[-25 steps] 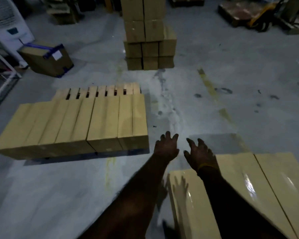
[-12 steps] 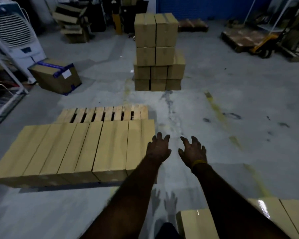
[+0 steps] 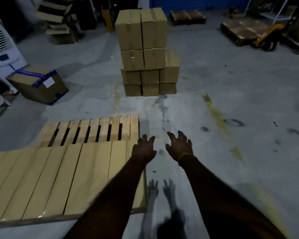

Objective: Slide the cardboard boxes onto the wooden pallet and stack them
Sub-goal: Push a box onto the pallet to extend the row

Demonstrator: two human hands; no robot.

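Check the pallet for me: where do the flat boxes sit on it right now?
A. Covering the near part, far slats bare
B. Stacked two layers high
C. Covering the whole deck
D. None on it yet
A: the row of flat boxes lies side by side in one layer over the near part of the wooden pallet, whose far slats show bare.

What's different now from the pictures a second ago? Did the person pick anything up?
No. The view swung up and away from the shiny boxes near the person; they have dropped out of sight, and the tall stack of boxes shows in full. The left hand and right hand remain outstretched, open and empty. The row of boxes on the wooden pallet looks unmoved.
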